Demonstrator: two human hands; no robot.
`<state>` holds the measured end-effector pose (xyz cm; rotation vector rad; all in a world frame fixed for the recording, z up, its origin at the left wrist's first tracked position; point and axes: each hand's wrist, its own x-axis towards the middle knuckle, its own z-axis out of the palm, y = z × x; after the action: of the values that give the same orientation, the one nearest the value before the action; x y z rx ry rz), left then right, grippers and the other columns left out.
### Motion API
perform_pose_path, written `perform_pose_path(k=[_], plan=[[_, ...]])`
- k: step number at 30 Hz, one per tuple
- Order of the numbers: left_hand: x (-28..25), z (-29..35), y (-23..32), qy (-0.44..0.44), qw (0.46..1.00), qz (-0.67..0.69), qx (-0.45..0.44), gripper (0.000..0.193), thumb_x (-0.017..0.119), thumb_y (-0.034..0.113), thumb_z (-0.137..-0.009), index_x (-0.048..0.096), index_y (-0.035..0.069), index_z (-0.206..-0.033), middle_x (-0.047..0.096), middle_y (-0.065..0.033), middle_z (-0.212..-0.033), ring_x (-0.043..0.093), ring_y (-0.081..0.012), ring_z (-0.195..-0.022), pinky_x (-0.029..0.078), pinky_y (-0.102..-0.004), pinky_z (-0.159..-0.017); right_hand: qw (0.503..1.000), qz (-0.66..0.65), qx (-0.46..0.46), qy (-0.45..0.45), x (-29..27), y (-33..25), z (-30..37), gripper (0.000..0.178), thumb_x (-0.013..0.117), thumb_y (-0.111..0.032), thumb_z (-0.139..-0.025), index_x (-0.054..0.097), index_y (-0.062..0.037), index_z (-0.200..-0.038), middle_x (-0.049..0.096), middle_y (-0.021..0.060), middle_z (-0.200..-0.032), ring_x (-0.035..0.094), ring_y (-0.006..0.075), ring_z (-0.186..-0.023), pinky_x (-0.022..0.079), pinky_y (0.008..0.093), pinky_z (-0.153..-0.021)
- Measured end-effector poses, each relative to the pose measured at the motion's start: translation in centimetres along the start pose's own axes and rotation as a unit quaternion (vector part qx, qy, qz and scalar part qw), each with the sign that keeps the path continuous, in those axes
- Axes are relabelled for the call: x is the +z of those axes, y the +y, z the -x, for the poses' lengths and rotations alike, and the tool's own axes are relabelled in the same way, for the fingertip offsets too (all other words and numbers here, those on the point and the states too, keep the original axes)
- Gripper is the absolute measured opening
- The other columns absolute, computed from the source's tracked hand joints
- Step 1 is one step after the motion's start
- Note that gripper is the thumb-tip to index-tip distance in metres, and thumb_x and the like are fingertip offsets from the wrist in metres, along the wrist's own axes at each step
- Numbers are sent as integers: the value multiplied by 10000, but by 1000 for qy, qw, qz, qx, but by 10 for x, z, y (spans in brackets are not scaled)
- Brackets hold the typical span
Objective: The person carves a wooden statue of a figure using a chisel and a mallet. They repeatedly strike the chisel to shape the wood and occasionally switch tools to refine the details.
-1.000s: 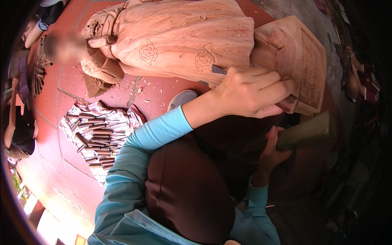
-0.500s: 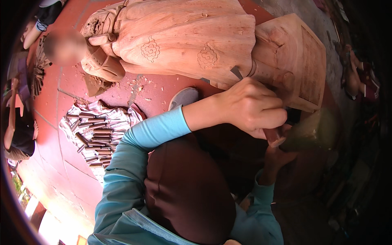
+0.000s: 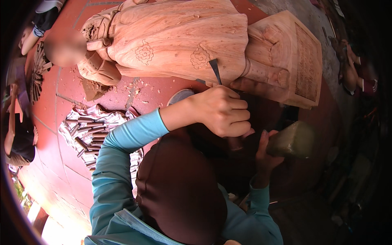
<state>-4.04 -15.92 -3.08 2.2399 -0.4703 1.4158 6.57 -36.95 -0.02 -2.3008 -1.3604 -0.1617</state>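
My left hand (image 3: 222, 112) is closed around the handle of a chisel (image 3: 215, 71). The dark, flared blade points up and away, beside a carved flower-like motif on the robe of a wooden statue (image 3: 175, 36); whether its edge touches the wood I cannot tell. The brown handle end sticks out below my fist. To the right, my right hand (image 3: 267, 154) grips a blocky wooden mallet (image 3: 293, 139), held apart from the chisel. The mallet's own handle is hidden by my fingers and shadow. The statue lies on its side, its carved base (image 3: 308, 65) at the right.
Several dark-handled chisels (image 3: 92, 132) lie on a striped cloth (image 3: 69, 132) at the left. Wood chips (image 3: 136, 87) litter the red tiled floor (image 3: 49, 151). Other people sit at the left edge and far right. More tools (image 3: 37, 73) lie at the far left.
My left hand and the chisel have moved left, the blade from the robe's lower edge toward the flower-like motif. My right hand with the mallet has come left and nearer to me.
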Motion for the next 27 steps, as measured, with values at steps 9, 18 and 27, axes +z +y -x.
perform_pose_path(k=[9,18,27], plan=[[-2,2,-1,2,1000,13,12,368,710,176,-710,388,113,-543,381,22,-546,450,-120,-473,356,-254,-369,999,10,-32,12,4,3,8,89,626,61,-837,556,9,-853,523,11,-753,481,94,-660,401,249,-610],[-3,3,-1,5,1000,3,14,405,716,176,-711,357,121,-534,363,24,-541,441,-113,-466,350,-250,-364,998,29,-55,30,6,4,9,95,628,68,-836,560,10,-869,528,11,-763,486,93,-679,405,243,-618],[-13,4,-6,35,995,89,10,407,695,99,-752,354,103,-530,351,6,-524,434,-141,-437,337,-274,-347,994,63,-85,16,1,-2,6,92,629,59,-839,561,9,-876,531,19,-789,494,103,-708,414,243,-653]])
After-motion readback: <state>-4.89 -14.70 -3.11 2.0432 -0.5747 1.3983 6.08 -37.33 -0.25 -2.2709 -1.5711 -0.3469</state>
